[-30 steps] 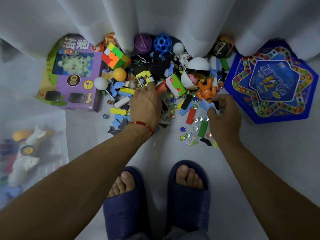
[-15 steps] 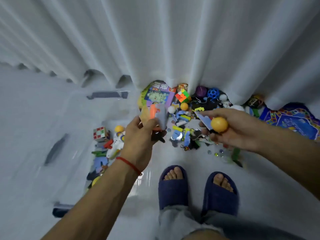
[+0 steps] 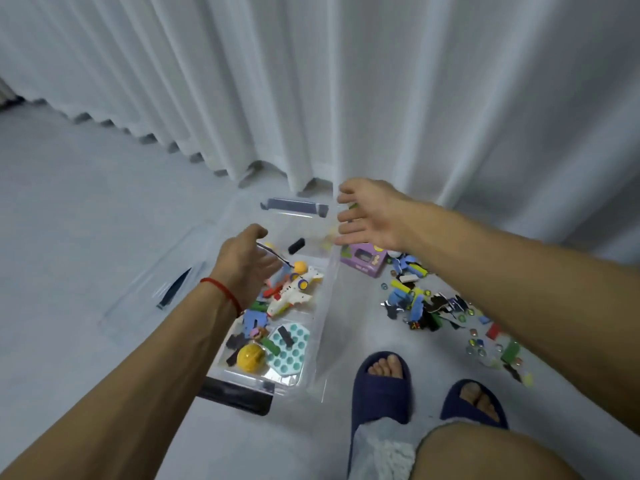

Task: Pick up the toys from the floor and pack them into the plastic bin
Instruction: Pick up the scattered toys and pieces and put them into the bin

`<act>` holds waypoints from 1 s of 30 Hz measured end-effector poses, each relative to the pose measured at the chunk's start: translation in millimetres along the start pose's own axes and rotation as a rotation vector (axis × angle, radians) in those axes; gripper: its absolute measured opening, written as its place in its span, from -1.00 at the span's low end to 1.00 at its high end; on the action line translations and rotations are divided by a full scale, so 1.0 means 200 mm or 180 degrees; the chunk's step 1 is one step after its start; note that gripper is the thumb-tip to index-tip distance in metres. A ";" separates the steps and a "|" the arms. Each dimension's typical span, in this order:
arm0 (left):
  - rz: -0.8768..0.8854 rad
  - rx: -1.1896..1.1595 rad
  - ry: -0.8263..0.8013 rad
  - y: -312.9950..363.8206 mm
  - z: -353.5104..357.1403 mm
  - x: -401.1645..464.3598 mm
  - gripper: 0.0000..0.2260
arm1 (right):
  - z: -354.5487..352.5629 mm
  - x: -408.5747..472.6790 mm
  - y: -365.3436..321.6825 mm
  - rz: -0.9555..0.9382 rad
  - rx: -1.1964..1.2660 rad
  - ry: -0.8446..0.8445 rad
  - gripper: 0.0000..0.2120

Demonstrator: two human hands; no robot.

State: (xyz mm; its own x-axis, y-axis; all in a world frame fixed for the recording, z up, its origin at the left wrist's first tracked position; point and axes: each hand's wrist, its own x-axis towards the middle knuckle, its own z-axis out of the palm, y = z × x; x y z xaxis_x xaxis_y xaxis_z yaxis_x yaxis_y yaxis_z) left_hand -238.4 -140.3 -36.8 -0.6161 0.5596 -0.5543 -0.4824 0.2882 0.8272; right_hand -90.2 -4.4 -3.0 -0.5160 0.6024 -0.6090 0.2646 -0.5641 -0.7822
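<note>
Plastic bin (image 3: 325,327) rim beneath spread left hand (image 3: 247,263), right hand (image 3: 369,216)

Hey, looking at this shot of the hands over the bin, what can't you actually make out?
- Head view: pieces falling below the right hand are motion-blurred streaks; what they are is unclear.
- Left hand covers part of the bin contents.
- Purple box is mostly hidden by the right hand and arm.
- Small pieces in the floor pile are too small to identify; the right arm covers more.
- Lid is clear and faint.
</note>
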 end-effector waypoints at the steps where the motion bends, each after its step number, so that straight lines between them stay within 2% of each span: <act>1: 0.0109 0.0169 0.0015 0.00 0.05 0.01 -0.85 | -0.11 0.00 0.01 -0.0014 -0.0221 0.0085 -0.71; 4: 0.0562 0.0529 -0.0163 -0.07 0.24 0.04 -0.66 | -0.54 0.00 0.09 -0.0046 -0.0846 0.0555 -0.77; 6: 0.0768 0.0769 -0.0404 -0.17 0.43 0.03 -0.70 | -0.89 -0.01 0.21 -0.0011 -0.1153 0.1142 -0.84; 8: 0.0841 0.1201 -0.0771 -0.31 0.62 0.03 -0.75 | -1.23 -0.01 0.35 0.0143 -0.2076 0.1789 -0.81; 9: 0.0856 0.1461 -0.0980 -0.39 0.71 0.04 -0.76 | -1.37 -0.02 0.42 0.0305 -0.2685 0.1929 -0.78; 11: 0.0900 0.2043 -0.1315 -0.56 0.87 0.09 -0.75 | -1.59 -0.04 0.55 0.0713 -0.3616 0.1786 -0.76; 13: 0.1037 0.2596 -0.1519 -0.73 1.01 0.15 -0.71 | -1.74 -0.02 0.66 0.0965 -0.4147 0.1533 -0.70; 16: 0.1177 0.3316 -0.1747 -0.92 1.19 0.27 -0.63 | -1.83 0.10 0.77 0.0741 -0.4289 0.1413 -0.44; 19: 0.1557 0.4046 -0.1897 -1.07 1.33 0.43 -0.47 | -1.87 0.27 0.85 0.0448 -0.4256 0.1429 -0.18; 23: 0.2123 0.4745 -0.1977 -1.17 1.50 0.61 -0.26 | -1.88 0.48 0.94 0.0513 -0.4421 0.1284 0.00; 26: 0.2513 0.5246 -0.1927 -1.22 1.61 0.71 -0.26 | -1.89 0.59 1.03 0.0423 -0.4596 0.1378 0.01; 30: 0.2744 0.5525 -0.1918 -1.28 1.67 0.78 -0.37 | -1.91 0.66 1.07 0.0066 -0.4514 0.1688 -0.20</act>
State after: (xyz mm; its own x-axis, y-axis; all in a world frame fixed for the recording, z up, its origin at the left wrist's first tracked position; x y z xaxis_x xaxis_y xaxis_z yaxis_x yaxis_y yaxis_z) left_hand -4.1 132.6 -304.4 0.1077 0.9610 -0.2546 0.9768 -0.0546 0.2071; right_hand 209.3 168.8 -301.2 -0.2397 0.9037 -0.3547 0.9705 0.2335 -0.0606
